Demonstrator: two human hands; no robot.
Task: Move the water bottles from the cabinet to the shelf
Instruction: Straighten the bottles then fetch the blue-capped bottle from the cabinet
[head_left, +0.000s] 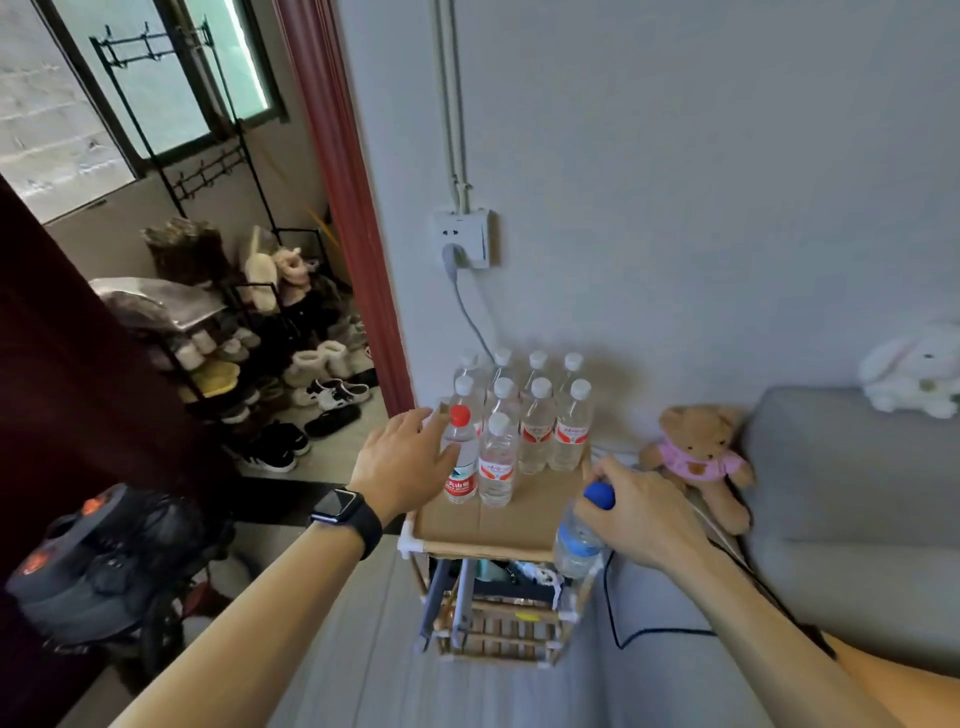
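Several clear water bottles (535, 415) with white caps and red labels stand in rows on the top board (524, 514) of a small bamboo shelf by the wall. At the front left of the group stands a red-capped bottle (461, 457). My left hand (402, 460) is open with its fingers touching that bottle's left side. My right hand (641, 514) grips a blue-capped bottle (576, 545) near its neck, tilted, at the shelf's front right corner.
A wall socket (467, 239) with a grey cable hangs above the bottles. A teddy bear (698, 457) and a white plush rabbit (914, 369) sit on the grey sofa (852, 499) to the right. A shoe rack (249, 364) stands at the left beyond the doorway. A black cord (654, 631) trails beside the shelf.
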